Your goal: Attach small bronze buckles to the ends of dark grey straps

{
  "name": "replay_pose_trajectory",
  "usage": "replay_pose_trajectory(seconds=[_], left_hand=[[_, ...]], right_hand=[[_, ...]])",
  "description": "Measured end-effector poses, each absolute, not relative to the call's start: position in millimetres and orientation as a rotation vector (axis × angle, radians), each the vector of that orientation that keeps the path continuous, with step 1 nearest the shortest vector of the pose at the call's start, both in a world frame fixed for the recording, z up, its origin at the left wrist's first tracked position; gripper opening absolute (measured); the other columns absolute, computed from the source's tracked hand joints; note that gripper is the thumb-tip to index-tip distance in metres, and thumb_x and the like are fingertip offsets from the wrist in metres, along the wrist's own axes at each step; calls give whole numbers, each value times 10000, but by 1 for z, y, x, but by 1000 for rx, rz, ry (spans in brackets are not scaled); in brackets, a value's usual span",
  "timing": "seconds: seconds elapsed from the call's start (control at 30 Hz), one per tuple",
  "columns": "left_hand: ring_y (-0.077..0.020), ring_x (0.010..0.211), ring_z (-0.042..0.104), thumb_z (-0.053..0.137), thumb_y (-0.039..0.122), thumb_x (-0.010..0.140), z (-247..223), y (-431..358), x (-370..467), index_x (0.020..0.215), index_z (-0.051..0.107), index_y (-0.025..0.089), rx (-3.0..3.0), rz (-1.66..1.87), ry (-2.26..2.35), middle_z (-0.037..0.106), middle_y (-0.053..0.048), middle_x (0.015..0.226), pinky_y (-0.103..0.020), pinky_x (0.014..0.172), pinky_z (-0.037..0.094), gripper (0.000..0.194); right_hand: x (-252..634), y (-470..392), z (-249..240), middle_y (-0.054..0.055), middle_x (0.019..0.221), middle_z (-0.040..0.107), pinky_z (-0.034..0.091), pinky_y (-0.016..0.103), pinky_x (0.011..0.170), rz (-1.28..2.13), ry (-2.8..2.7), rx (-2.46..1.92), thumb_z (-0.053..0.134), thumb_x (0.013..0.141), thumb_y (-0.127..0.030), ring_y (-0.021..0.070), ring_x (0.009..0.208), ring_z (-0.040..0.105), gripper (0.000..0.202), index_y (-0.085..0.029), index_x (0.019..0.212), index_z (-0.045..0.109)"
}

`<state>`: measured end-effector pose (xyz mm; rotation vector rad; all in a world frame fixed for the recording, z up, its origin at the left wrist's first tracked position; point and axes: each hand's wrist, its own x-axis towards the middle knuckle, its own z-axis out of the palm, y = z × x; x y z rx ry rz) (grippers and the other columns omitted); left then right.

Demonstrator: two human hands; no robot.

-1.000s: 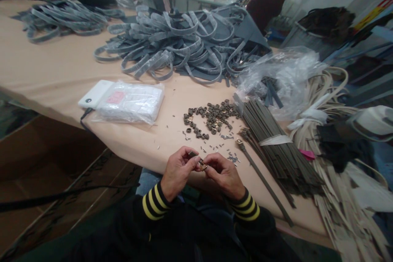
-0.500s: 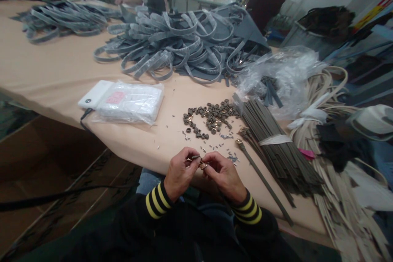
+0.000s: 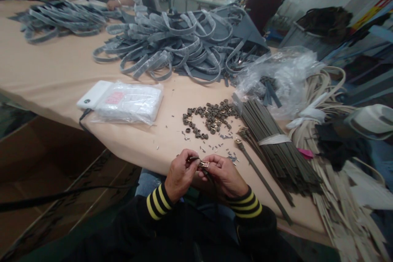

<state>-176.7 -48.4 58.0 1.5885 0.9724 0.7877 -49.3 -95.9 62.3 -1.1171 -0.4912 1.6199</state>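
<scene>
At the table's near edge, my left hand (image 3: 181, 174) is closed on the end of a dark olive strap (image 3: 193, 158). Against that end sits a small gold buckle (image 3: 204, 164), its frame showing between my hands. My right hand (image 3: 225, 175) pinches the buckle's right side; part of the strap hangs under it, mostly hidden by the fingers. Just beyond lies a heap of small olive loops and gold buckles (image 3: 213, 116). To the right, a single strap with a buckle at its end (image 3: 260, 178) rests beside a tied bundle of olive straps (image 3: 276, 143).
Grey wrapped straps (image 3: 184, 45) are piled at the back. A plastic-wrapped white packet (image 3: 129, 102) lies at left with a corded white device. Clear plastic bags (image 3: 276, 75) and beige straps (image 3: 337, 196) crowd the right. Other people stand across the table.
The gold buckle has turned and now shows more openly between my fingers. My right hand has shifted slightly, its fingers now at the buckle's right side.
</scene>
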Motion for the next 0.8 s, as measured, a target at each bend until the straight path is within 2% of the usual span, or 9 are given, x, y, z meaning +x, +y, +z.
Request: replay_pose_trajectory(seconds=[0.27,0.4,0.47,0.6,0.7,0.8], left_hand=[[-104,581,498,431,173,756,54,-49,-179,774,469,165,1751,784,962,501,10,642,-222,572,413,42],[-101,585,480,419,153,763,54,-47,-179,760,460,166,1815,812,956,485,11,644,-216,568,400,43],[-104,596,475,424,139,758,54,-47,-179,735,462,166,1847,830,968,480,9,644,-218,575,398,52],[-119,640,468,453,147,755,53,-48,-178,705,494,160,1949,861,962,471,-7,667,-235,600,399,66],[-132,690,472,436,148,767,54,-47,-179,782,545,153,2008,889,918,470,-31,716,-251,635,407,110],[-135,706,492,395,139,780,61,-43,-185,921,561,160,2011,781,774,508,-44,725,-255,657,413,218]], right_hand=[[-49,-96,59,14,602,621,456,162,441,1774,-415,-1106,704,575,-308,85,501,580,284,-113,690,535],[-52,-97,57,0,609,610,438,144,426,1729,-448,-1125,694,583,-315,72,509,564,277,-125,695,527],[-54,-97,56,-4,593,607,400,136,389,1641,-504,-1151,686,585,-325,68,485,540,273,-135,666,507],[-58,-96,53,-45,472,541,264,136,321,1434,-683,-1287,650,621,-332,32,352,394,249,-147,625,484],[-57,-94,52,-48,488,530,242,150,346,1351,-744,-1320,633,633,-325,29,366,373,223,-149,631,496],[-52,-93,54,-40,510,545,194,159,342,1437,-745,-1292,629,629,-330,21,352,334,219,-145,685,526]])
